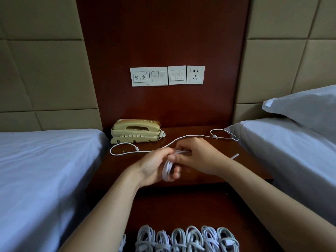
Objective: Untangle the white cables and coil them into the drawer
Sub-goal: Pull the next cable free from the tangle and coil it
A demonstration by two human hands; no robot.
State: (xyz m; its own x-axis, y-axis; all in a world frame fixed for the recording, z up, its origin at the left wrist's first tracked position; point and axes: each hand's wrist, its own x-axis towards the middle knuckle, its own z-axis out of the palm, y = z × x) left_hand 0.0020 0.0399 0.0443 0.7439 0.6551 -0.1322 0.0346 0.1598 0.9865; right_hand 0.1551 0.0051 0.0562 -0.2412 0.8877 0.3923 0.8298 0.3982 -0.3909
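Both hands meet above the front of the nightstand (181,180), between two beds. The left hand (152,166) is palm-up, fingers curled round a small coil (168,169) of white cable: several tight loops stacked together, thin and glossy, hanging over the fingers. The right hand (196,157) comes in from the right, thumb and fingertips pinched on the top of the same coil.

From the hands a loose cable (190,136) runs out across the nightstand top. One stretch goes left, bends back in a loop just in front of the phone (136,131) and shows a small connector. The other stretch goes right, behind the right hand, to a small loop with a clip near the right bed (291,151). A short white end (234,156) sticks out right of the right wrist.

Nearer than the nightstand top, at the bottom edge of view, lies a row of finished coils (187,239): seven or so white bundles side by side, each wrapped round its middle. Whether they sit inside the drawer cannot be told.

Switch plates (167,75) sit on the wood panel above the phone.
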